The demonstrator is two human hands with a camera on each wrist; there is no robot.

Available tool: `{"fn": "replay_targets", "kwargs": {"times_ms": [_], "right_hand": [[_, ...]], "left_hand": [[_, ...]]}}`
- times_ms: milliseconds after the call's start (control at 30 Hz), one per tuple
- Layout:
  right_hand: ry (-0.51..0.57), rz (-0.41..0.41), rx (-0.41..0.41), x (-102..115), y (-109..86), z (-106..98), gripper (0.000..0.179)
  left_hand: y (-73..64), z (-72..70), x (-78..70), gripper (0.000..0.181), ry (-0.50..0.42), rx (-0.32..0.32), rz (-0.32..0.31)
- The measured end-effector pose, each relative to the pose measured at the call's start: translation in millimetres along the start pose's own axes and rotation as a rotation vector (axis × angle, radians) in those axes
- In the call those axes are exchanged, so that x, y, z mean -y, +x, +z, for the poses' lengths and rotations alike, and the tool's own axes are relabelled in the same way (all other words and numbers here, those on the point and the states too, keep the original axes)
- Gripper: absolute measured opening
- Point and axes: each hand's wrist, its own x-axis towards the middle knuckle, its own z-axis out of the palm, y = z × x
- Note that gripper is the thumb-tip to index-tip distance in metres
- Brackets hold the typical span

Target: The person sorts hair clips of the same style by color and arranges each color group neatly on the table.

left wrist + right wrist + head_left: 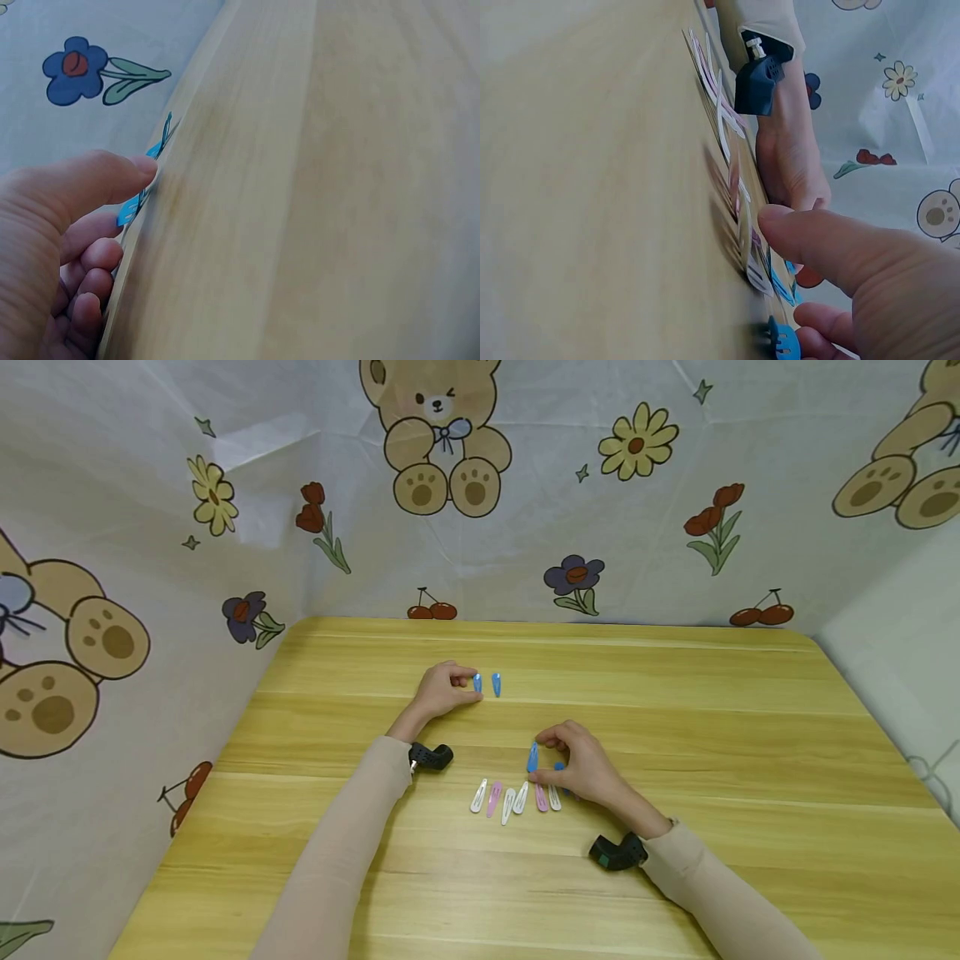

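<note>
Near the back of the table my left hand [441, 690] pinches a blue snap hair clip [477, 682] between thumb and forefinger, at the table surface. A second blue snap hair clip [497, 685] lies just right of it. My right hand [588, 767], closer to me, holds another blue hair clip [533, 758] by its two ends between thumb and forefinger. Below that hand runs a row of clips, among them a white clip [478, 796] and a pink clip [494, 799]. A small toothed blue clip [784, 341] stands by my right fingers, partly hidden in the head view.
The wooden table [675, 693] has rounded back corners. A white cloth [517, 527] printed with bears and flowers hangs behind it and on the left. Each wrist carries a black camera [619, 852]. A pale cable [933, 777] lies beyond the right edge.
</note>
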Motion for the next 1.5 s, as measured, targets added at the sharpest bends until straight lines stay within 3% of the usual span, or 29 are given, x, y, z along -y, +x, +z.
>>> {"fn": "replay_targets", "kwargs": {"times_ms": [433,700,867,1100,1300,1500], "right_hand": [[-0.036,-0.024,-0.011,2.4,0.2,1.1,0.044],[0.087,0.032,0.027,6.6,5.3,-11.5,0.044],[0.119,0.016,0.010,17.6,26.9,-31.1,0.042],[0.090,0.015,0.014,23.8,74.8,-51.1,0.042],[0.071,0.078,0.088,12.2,111.2,-48.6,0.045],[0.088,0.118,0.160,-0.1,131.9,-38.2,0.045]], "left_hand": [[-0.6,-0.1,-1.0,0.043,-0.015,0.004,0.000],[-0.8,1.0,-1.6,0.043,-0.009,0.005,0.008],[-0.9,1.2,-0.1,0.043,-0.011,-0.003,0.004],[-1.8,0.5,-1.2,0.043,-0.009,-0.009,0.000],[-1.2,1.3,0.4,0.044,-0.007,-0.003,0.012],[-0.3,0.6,3.3,0.044,-0.006,-0.003,0.019]]}}
